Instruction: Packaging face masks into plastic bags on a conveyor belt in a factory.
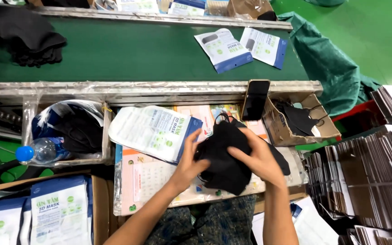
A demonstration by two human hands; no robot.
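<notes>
Head view looks down on my two hands working a bundle of black face masks [225, 159], which sits on the surface just in front of the upright phone [255, 100]. My left hand [191, 156] presses against the bundle's left edge, fingers spread and curled onto the fabric. My right hand [257, 154] lies over the bundle's right side, thumb and fingers closed on the cloth. Both hands hold the same stack, and an ear loop sticks up at its top, near the phone's base. Just left of the phone a white and blue mask pouch [153, 131] lies flat, its corner touching my left fingers. Right of the phone stands an open cardboard box [323, 129] with more black masks inside. Beyond the phone, on the green conveyor belt [128, 52], two printed pouches [241, 49] lie side by side. Far left of the phone, a water bottle [41, 150] with a blue cap lies on its side.
</notes>
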